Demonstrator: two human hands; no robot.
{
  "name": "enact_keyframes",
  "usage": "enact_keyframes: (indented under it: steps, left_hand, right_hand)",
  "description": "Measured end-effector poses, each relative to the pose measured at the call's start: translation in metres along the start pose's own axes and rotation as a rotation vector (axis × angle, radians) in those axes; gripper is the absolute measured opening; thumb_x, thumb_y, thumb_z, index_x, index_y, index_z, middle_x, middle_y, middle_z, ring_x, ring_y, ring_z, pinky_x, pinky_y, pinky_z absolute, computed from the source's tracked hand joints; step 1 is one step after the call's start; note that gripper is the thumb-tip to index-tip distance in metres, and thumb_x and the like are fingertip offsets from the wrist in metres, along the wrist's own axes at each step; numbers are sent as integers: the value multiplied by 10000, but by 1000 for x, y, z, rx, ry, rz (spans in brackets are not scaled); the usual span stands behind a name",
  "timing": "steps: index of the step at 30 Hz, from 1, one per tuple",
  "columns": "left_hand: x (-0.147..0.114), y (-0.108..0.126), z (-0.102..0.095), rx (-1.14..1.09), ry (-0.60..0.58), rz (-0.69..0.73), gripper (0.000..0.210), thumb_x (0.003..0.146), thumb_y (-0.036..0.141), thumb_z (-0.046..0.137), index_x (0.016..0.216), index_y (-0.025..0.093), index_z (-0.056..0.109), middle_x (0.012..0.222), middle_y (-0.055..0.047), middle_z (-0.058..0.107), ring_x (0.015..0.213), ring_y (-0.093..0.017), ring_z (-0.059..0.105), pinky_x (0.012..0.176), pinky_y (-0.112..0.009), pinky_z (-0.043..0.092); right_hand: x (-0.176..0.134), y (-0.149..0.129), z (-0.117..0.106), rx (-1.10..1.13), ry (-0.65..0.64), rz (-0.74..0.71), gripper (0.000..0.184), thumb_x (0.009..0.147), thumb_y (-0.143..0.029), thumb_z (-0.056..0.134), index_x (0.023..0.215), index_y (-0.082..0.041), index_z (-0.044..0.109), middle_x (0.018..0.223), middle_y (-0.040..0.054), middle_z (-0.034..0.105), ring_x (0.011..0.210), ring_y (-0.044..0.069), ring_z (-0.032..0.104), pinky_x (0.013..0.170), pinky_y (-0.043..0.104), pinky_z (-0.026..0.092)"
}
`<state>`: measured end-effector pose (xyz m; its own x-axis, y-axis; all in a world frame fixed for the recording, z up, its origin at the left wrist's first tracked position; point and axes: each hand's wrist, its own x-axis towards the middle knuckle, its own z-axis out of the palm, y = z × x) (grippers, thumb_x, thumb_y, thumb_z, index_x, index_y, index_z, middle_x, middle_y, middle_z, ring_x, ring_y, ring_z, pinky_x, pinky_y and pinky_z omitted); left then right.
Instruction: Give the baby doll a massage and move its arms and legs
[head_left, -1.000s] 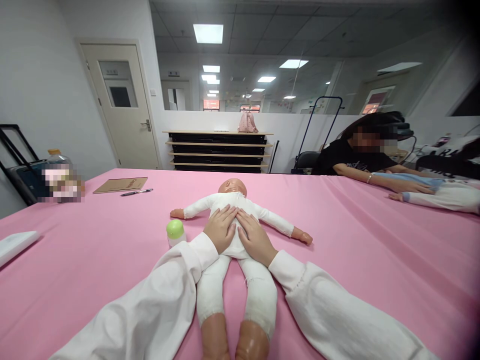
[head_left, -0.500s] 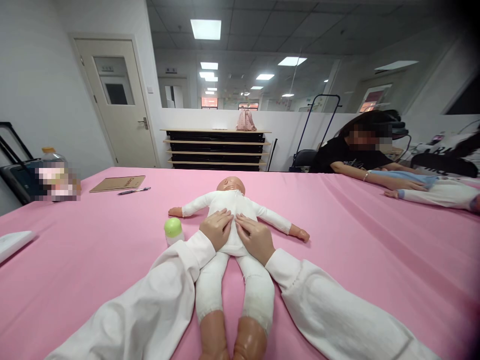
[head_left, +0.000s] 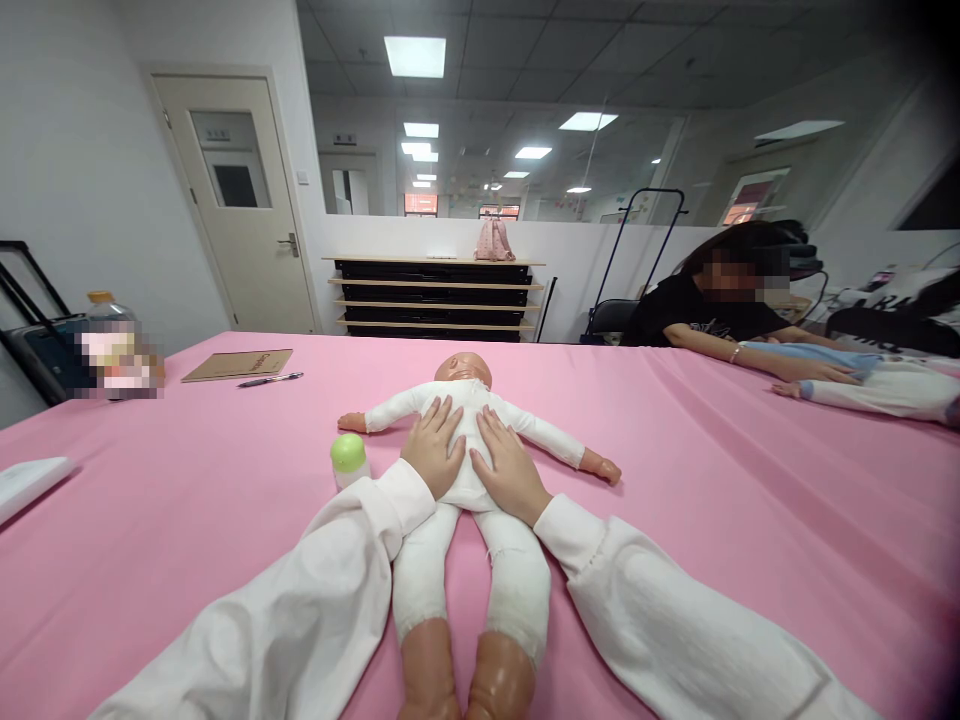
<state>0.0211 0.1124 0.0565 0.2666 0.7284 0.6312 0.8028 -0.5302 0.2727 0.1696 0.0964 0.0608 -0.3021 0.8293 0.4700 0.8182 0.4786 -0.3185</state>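
Upon the torso of the doll [head_left: 469, 490], the person's left hand [head_left: 435, 450] and right hand [head_left: 511, 466] lie palm down, fingers loosely spread, gripping nothing. I'd say good work here means keeping both palms flat and the pressure light and even, with the left sleeve [head_left: 322, 572] clear of the green-capped bottle [head_left: 349, 457] beside it. The doll stretches lengthwise along the pink-covered surface [head_left: 712, 490], head toward the far edge; a notebook [head_left: 237, 366] and pen [head_left: 270, 380] lie near the far left corner.

On the tabletop [head_left: 712, 470] before you lies a doll [head_left: 469, 488], under your left hand [head_left: 435, 448] and right hand [head_left: 510, 468]; a container [head_left: 349, 458] stands to your left, a notebook [head_left: 234, 366] farther back.
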Motion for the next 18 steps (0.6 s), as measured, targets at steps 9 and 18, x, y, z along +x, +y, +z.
enact_keyframes:
  steps: [9,18]
  left_hand:
    - [-5,-4,6,-138,273,245,289,792,122,410,977,138,631,1030,-92,657,1063,-191,564,944,-380,452]
    - [-5,-1,0,-202,202,317,326,800,123,394,1057,143,594,1103,-80,625,1099,-168,535,957,-365,443]
  right_hand:
    - [-6,3,2,138,277,-164,319,821,-179,390,1029,-151,631,1112,79,619,1115,184,525,974,366,424]
    - [-2,5,3,184,153,-172,404,817,-154,350,1180,-140,528,1277,87,492,1229,175,404,1038,403,337]
